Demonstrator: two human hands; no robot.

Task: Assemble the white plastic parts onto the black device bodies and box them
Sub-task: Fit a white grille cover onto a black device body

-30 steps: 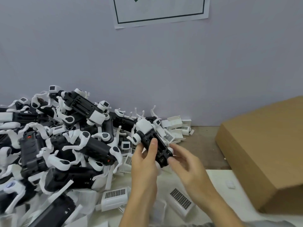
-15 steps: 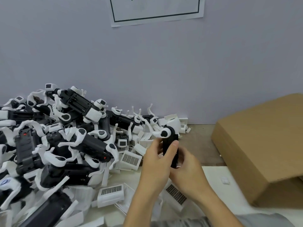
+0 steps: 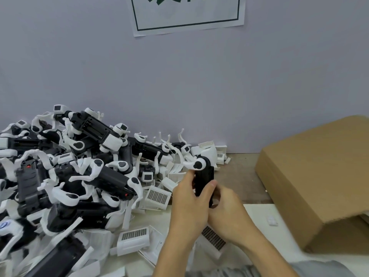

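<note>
Black device body (image 3: 204, 181) turned from slanted to upright since a second ago, white end now on top. Left hand (image 3: 189, 204) and right hand (image 3: 227, 212) closed together around it, lower part probably hidden.

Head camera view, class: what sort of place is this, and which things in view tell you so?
Probably a small assembly and packing bench. A big pile of black-and-white devices lies against the wall, loose white vented parts are scattered about, and a cardboard box stands alongside. Both hands hold one black device body.

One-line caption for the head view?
Both hands hold a black device body upright between parts pile and cardboard box.
</note>
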